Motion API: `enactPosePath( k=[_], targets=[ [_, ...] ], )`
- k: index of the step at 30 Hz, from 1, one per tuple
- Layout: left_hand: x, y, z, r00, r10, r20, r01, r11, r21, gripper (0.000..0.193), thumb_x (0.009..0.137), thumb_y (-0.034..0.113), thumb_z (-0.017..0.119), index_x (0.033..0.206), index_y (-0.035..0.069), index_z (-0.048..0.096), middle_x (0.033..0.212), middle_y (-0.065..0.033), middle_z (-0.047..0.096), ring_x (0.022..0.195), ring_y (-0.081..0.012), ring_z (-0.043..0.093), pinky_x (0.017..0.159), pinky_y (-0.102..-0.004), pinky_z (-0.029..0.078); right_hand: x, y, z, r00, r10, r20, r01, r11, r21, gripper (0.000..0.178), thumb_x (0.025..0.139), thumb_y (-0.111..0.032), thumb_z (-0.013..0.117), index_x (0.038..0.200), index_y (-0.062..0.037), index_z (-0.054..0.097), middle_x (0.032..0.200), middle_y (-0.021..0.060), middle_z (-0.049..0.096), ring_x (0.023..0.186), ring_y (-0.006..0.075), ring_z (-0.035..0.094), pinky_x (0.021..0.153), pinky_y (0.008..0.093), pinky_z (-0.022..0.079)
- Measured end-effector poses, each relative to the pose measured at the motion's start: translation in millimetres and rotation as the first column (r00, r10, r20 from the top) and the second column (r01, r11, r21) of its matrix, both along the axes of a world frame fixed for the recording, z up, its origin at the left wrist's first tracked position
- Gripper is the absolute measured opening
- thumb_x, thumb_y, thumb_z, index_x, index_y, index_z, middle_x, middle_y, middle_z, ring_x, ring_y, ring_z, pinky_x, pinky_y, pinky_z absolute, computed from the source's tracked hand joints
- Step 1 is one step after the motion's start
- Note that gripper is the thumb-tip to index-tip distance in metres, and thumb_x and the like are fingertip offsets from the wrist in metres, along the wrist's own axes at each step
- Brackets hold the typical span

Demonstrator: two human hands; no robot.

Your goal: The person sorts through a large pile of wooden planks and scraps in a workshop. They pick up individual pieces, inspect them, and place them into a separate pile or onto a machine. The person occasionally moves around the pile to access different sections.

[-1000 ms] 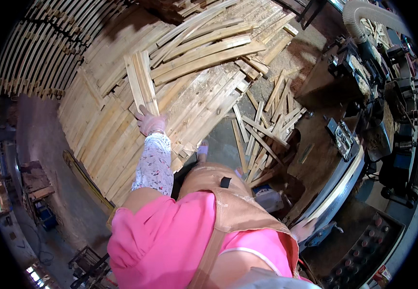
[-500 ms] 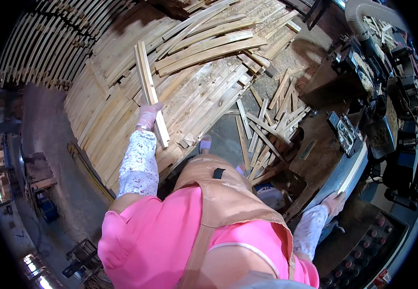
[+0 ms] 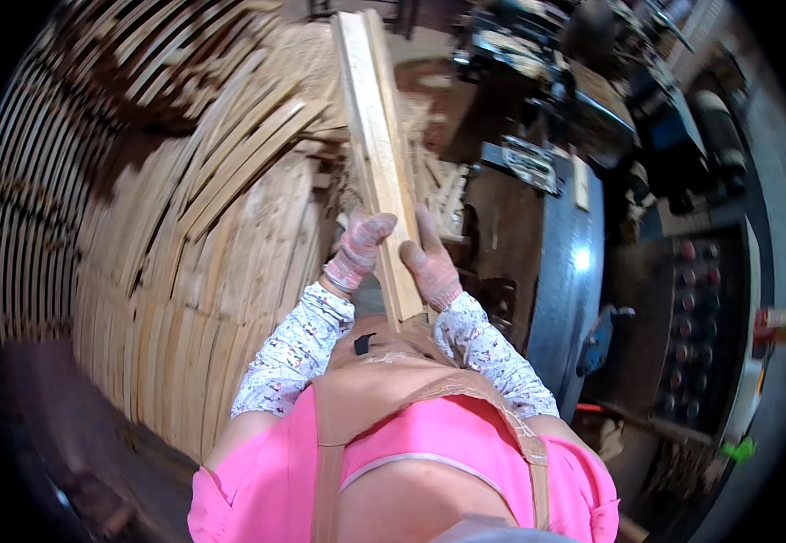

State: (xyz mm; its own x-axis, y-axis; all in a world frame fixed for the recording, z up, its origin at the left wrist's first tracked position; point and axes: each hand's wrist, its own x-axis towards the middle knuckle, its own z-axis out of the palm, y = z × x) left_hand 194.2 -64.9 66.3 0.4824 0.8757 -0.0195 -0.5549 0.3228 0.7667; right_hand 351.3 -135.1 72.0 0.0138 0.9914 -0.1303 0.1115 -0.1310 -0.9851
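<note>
In front of my body I hold a pair of long pale wooden strips (image 3: 373,136), lying side by side and pointing away from me. My left hand (image 3: 361,252), in a pinkish work glove, is closed around their left side near the close end. On the opposite side my right hand (image 3: 431,271), gloved alike, presses its thumb onto the wood with its fingers along the edge. The undersides of the strips and some fingertips are hidden. A blue-grey machine table (image 3: 566,271) stands to the right, with a wooden piece (image 3: 581,184) at its far part.
On the left lies a broad stack of wooden boards (image 3: 166,362), with loose curved strips (image 3: 248,163) on top. Racked curved slats (image 3: 26,199) fill the far left. A panel with several round red buttons (image 3: 693,326) and dark machinery (image 3: 628,100) are at the right.
My right hand has left the machine table and now grips the wooden strips with my left. The strips have moved from over the stack to in front of me. My view has turned right.
</note>
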Motion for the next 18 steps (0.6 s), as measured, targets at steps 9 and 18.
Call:
enactPosePath(
  k=[9,18],
  targets=[
    [114,-30,-26,0.992,-0.100,-0.075,0.097,0.995,-0.035,0.050,0.087,0.023,0.062,0.130,-0.004,0.061,0.093,-0.0001,0.062,0.076,-0.0094,0.054,0.073,-0.0257,0.050,172,-233,-2,0.436,-0.359,0.825,0.714,0.696,-0.074,0.078,0.083,-0.024,0.076,0.152,-0.0060,0.045,0.128,0.0288,0.066,0.119,0.0457,0.064,0.103,0.0465,0.051],
    [98,-37,-45,0.922,0.063,-0.381,-0.068,0.998,0.001,0.013,0.092,0.012,0.061,0.093,0.001,0.066,0.087,-0.0030,0.061,0.079,-0.0097,0.059,0.072,-0.0285,0.053,256,-165,-24,0.024,-0.457,0.889,0.648,0.684,0.334,0.054,0.087,-0.016,0.069,0.139,-0.0130,0.056,0.108,0.0216,0.068,0.102,0.0441,0.065,0.087,0.0548,0.053]
  ],
)
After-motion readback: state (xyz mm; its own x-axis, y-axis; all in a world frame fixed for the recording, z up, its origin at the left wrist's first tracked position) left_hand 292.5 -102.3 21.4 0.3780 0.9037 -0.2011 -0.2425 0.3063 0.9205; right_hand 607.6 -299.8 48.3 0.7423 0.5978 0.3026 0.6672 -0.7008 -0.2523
